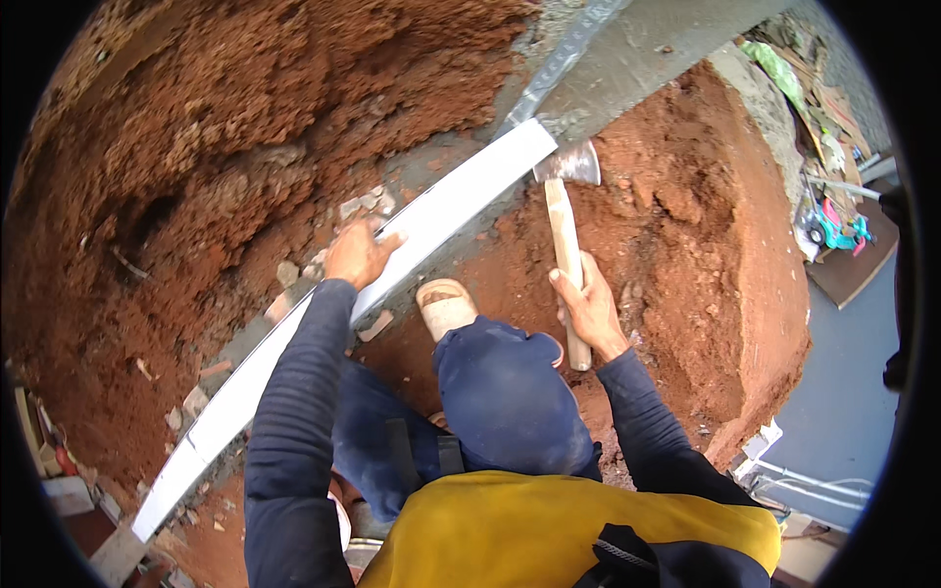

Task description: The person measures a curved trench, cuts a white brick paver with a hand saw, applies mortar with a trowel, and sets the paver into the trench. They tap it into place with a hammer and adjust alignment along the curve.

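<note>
1. My left hand (361, 257) is on the long white bar (461, 208), its thumb lying across the top face and the rest of the hand at the far edge. The fingers are partly hidden, so I cannot tell whether they close around that edge.
2. My right hand (591, 312) is clamped around the pale wooden handle of a hatchet (565, 225), with the metal head pointing away from me.
3. The bar runs diagonally from lower left to upper right, along a strip of grey mortar (480, 227). The hatchet head sits just beside its upper end; I cannot tell whether they touch.
4. Broken brick pieces (368, 204) lie along the bar's far side, below a rough bank of red earth (225, 108).
5. Past the upper end I see a shiny grey strip (564, 64) leading away beside a smooth grey cement surface (657, 64).
6. Below my hands are a dusty tan shoe (447, 312), a bent knee in navy trousers (510, 397) and a mustard-yellow top (549, 529).
7. Far right, a turquoise and pink toy (831, 227) rests near scattered debris, above a blue-grey floor (848, 363).
</note>
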The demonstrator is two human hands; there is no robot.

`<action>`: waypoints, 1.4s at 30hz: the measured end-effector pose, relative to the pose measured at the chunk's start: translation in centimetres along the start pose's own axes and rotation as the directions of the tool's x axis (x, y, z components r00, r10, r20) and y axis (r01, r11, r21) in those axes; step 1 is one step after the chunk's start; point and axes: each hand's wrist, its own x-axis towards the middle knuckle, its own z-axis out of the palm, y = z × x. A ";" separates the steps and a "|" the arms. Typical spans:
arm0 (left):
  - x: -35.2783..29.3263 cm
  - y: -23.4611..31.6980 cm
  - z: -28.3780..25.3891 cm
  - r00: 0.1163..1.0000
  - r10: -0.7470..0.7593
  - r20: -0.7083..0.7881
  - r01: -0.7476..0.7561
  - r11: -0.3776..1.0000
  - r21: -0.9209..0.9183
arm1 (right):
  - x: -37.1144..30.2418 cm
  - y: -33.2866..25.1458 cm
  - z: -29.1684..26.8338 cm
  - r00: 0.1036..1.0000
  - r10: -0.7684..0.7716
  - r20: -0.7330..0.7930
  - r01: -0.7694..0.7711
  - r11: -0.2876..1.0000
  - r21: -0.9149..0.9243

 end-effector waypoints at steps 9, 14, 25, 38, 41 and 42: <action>1.0 0.8 -1.5 0.996 -0.015 0.092 0.011 0.999 0.045 | 8.2 -4.2 -2.6 0.655 -0.545 -0.524 0.558 0.816 -0.150; 1.0 0.9 -1.8 0.999 0.015 0.033 -0.017 0.999 0.048 | 10.9 -1.5 -1.3 0.987 -0.155 -0.043 0.106 0.828 -0.550; 0.6 0.8 -1.2 0.999 0.011 0.052 -0.014 0.998 0.056 | 10.1 -2.1 -1.8 0.998 -0.035 0.054 0.058 0.867 -0.495; 1.1 0.9 -1.3 0.999 0.028 0.045 -0.030 0.998 0.060 | 9.1 -2.8 -0.6 0.974 -0.214 -0.080 0.112 0.751 -0.650; 0.7 0.6 -1.7 0.996 0.017 0.092 -0.021 0.999 0.045 | 7.4 -2.8 -0.6 0.942 -0.319 -0.101 0.247 0.868 -0.431; 0.4 0.4 -1.8 0.993 0.067 0.096 -0.069 0.997 0.021 | 6.5 -2.6 -0.4 0.926 -0.361 -0.107 0.306 0.887 -0.346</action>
